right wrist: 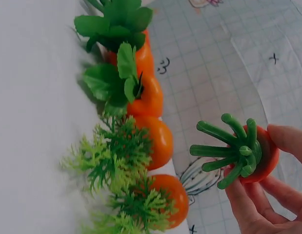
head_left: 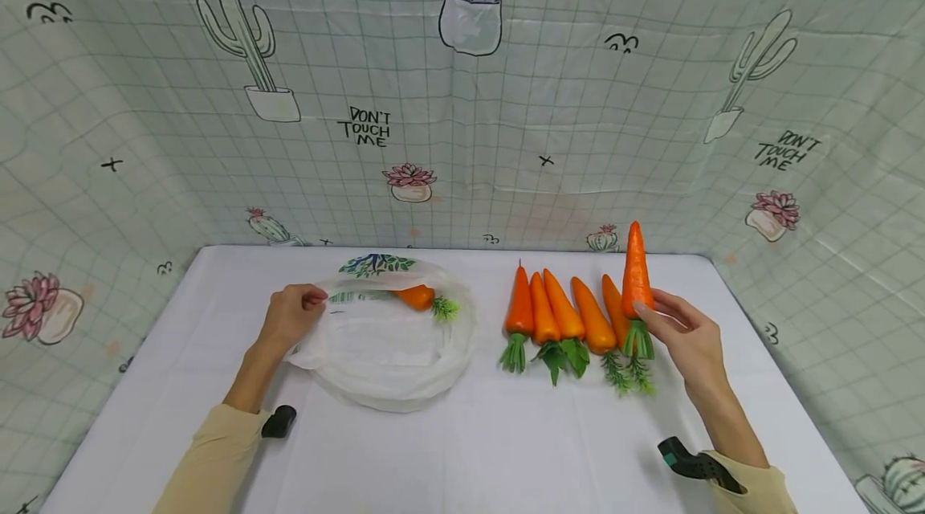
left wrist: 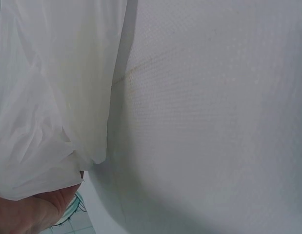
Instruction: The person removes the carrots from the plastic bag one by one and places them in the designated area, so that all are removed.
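Observation:
My right hand (head_left: 690,341) pinches an orange carrot (head_left: 636,265) near its thick end, tip pointing away and green stub stems toward me. In the right wrist view, the stems (right wrist: 233,148) stick out beside my fingers. Several more carrots (head_left: 520,305) lie in a row just left of it, leafy ends toward me. At the left, my left hand (head_left: 289,317) pinches the edge of a white plastic bag (head_left: 405,389) with a tree print. One carrot (head_left: 417,298) with feathery greens shows inside the bag's mouth. The left wrist view is mostly filled by the bag's film (left wrist: 68,87).
A white cloth (head_left: 462,466) covers the table. Behind and at both sides hangs a checked curtain (head_left: 462,120) printed with cacti and words. A black strap device (head_left: 697,466) sits on my right wrist, another (head_left: 279,422) on my left.

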`<state>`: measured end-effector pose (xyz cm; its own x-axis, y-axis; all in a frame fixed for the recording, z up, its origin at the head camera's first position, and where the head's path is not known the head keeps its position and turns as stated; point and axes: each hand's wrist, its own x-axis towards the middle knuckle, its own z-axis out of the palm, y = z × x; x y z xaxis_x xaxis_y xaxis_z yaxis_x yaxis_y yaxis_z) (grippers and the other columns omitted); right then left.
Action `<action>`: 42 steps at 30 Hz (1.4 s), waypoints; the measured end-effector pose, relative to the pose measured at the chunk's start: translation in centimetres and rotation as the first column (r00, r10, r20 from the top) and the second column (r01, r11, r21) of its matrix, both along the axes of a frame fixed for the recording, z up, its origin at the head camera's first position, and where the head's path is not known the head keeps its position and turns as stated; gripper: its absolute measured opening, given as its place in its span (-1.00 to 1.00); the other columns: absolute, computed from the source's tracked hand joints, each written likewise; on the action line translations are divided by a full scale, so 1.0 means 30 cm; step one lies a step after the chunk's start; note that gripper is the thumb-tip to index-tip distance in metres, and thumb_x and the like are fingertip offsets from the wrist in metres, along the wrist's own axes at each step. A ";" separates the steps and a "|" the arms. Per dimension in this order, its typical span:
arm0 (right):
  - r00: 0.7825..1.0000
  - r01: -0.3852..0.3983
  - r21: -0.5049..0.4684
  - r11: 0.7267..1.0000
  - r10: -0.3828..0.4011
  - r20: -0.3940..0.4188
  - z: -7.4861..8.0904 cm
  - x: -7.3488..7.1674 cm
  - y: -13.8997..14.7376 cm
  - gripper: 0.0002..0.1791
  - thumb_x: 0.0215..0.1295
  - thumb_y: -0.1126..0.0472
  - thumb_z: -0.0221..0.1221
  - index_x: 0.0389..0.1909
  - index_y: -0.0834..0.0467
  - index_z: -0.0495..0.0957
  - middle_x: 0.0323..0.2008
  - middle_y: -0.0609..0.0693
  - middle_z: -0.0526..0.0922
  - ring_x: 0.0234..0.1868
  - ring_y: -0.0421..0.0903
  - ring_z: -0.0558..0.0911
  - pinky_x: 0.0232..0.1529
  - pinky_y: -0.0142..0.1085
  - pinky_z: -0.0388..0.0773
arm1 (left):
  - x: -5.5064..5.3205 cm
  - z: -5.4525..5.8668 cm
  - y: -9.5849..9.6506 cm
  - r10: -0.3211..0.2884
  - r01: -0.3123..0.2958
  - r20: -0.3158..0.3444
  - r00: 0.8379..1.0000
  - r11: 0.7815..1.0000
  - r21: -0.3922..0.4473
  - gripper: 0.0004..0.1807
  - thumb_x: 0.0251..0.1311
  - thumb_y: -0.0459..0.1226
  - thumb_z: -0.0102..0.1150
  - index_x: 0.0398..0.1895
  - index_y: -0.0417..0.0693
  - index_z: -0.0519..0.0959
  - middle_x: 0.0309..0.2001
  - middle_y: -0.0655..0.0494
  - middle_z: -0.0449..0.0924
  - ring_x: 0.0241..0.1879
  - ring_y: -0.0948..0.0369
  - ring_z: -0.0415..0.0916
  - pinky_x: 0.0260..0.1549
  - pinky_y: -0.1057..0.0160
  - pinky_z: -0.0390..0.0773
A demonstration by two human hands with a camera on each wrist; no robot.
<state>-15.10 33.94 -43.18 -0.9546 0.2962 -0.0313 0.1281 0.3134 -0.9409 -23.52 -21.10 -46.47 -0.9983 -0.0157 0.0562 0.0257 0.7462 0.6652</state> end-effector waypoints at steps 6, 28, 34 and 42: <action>0.998 0.023 0.058 0.998 -0.026 0.054 -0.009 -0.003 0.036 -0.22 0.36 -0.18 0.29 0.48 0.12 0.38 -0.03 -0.43 0.54 -0.05 -0.45 0.57 -0.08 -0.59 0.47 | 0.007 0.001 0.000 0.008 -0.008 0.009 1.000 1.000 0.000 -0.84 0.31 -0.52 0.17 -0.11 -0.49 0.63 -0.26 -0.25 0.65 -0.25 -0.03 0.55 -0.20 0.09 0.56; 0.975 0.008 0.143 0.990 -0.039 0.217 -0.067 0.014 0.142 -0.07 0.30 -0.34 0.25 0.51 0.17 0.33 -0.01 -0.32 0.52 -0.02 -0.34 0.45 0.16 -0.10 0.43 | 0.001 -0.004 0.002 -0.003 0.004 -0.011 1.000 1.000 0.004 -0.83 0.31 -0.53 0.16 -0.11 -0.50 0.63 -0.25 -0.27 0.66 -0.24 -0.05 0.58 -0.18 0.05 0.58; 0.976 -0.038 0.200 0.979 -0.007 0.217 -0.092 0.023 0.154 -0.09 0.37 -0.28 0.22 0.49 0.27 0.31 0.30 0.24 0.45 -0.20 -0.47 0.51 -0.18 -0.57 0.51 | 0.005 -0.003 0.003 -0.016 0.016 -0.033 0.999 1.000 0.009 -0.83 0.32 -0.53 0.15 -0.12 -0.51 0.64 -0.26 -0.26 0.66 -0.23 -0.06 0.59 -0.16 0.01 0.59; 0.972 -0.079 0.220 0.972 0.027 0.232 -0.107 0.026 0.160 -0.10 0.40 -0.26 0.21 0.48 0.32 0.30 0.35 0.36 0.39 -0.25 -0.49 0.52 -0.20 -0.57 0.53 | 0.009 -0.007 -0.001 -0.010 0.010 -0.025 1.000 1.000 0.015 -0.83 0.32 -0.52 0.14 -0.12 -0.49 0.64 -0.26 -0.25 0.66 -0.24 -0.04 0.58 -0.17 0.02 0.58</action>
<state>-14.33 38.75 -46.38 -0.9449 0.2695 -0.1856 0.3060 0.5266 -0.7931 -23.26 -21.14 -46.67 -0.9967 -0.0064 0.0810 0.0502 0.7356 0.6756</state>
